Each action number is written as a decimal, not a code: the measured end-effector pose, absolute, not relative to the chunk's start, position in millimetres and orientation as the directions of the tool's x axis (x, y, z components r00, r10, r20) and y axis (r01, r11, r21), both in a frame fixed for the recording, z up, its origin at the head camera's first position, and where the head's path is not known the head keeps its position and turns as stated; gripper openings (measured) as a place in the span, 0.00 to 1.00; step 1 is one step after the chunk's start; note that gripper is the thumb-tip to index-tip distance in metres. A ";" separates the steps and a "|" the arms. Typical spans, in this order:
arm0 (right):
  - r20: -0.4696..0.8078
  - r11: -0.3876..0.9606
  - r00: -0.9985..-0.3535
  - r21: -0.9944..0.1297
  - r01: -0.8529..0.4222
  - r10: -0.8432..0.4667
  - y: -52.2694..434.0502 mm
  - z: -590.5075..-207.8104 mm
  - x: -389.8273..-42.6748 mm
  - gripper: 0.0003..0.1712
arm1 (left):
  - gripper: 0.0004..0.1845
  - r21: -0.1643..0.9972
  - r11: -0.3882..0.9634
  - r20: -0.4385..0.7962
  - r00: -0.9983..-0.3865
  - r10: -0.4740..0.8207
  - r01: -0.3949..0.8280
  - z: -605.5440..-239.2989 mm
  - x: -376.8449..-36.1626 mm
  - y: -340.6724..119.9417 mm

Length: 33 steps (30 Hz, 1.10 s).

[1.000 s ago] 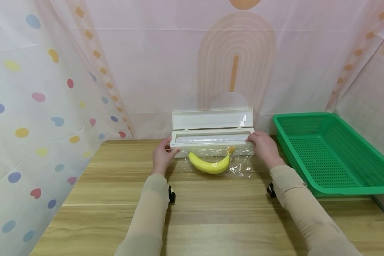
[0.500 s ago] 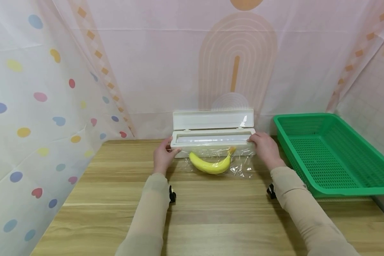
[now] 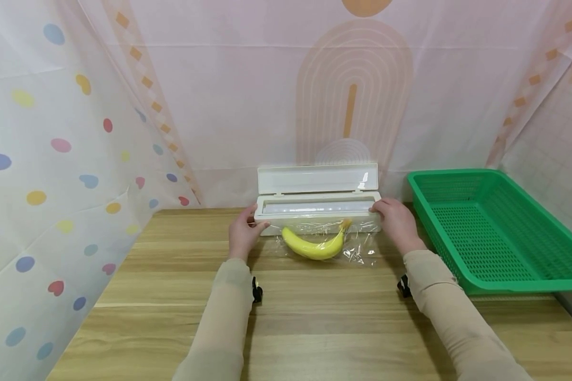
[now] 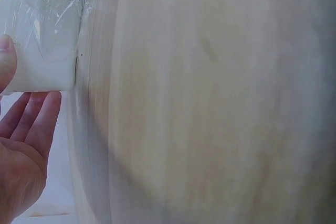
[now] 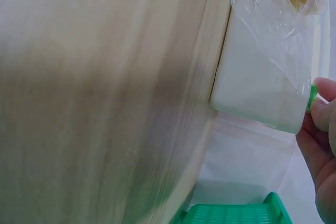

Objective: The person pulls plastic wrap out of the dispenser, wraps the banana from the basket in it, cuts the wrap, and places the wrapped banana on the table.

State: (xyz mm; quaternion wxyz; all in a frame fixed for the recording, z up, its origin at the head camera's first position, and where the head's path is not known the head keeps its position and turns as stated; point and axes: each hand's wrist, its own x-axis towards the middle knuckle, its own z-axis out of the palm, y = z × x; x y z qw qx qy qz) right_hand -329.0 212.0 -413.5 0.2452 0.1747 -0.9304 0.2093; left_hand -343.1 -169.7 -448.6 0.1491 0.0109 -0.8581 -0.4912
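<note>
A white cling film dispenser (image 3: 267,228) stands at the table's back edge, its lid (image 3: 310,181) raised and a roll lying inside. Clear cling film (image 3: 360,250) comes down over its front and covers a yellow banana (image 3: 310,248), stem toward the right. My left hand (image 3: 243,233) grips the dispenser's left end, thumb on the front face and fingers against the end wall. At the top right corner my right hand (image 3: 398,225) pinches a small green slider (image 5: 312,97), plainest in the right wrist view.
A green plastic basket (image 3: 486,286) with a perforated bottom sits on the right of the wooden table (image 3: 314,328). Patterned cloth (image 3: 229,106) hangs right behind the dispenser and along the left side.
</note>
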 end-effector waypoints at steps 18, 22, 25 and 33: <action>0.542 0.851 -0.818 -0.324 -0.413 -0.191 218.3 -416.5 -329.4 0.16 | 0.34 0.853 0.508 0.229 -0.960 -0.160 0.118 -448.2 -341.5 -171.3; 0.556 0.840 -0.807 -0.328 -0.432 -0.199 220.2 -417.6 -329.6 0.15 | 0.27 0.836 0.542 0.214 -0.961 -0.175 0.087 -452.6 -344.3 -175.7; 0.544 0.834 -0.812 -0.332 -0.441 -0.212 217.8 -418.5 -331.4 0.15 | 0.22 0.817 0.575 0.191 -0.962 -0.196 0.045 -454.9 -344.4 -179.6; 0.534 0.844 -0.833 -0.371 -0.387 -0.147 226.6 -420.1 -333.7 0.16 | 0.20 0.781 0.622 0.177 -0.976 -0.129 0.059 -451.8 -348.9 -173.9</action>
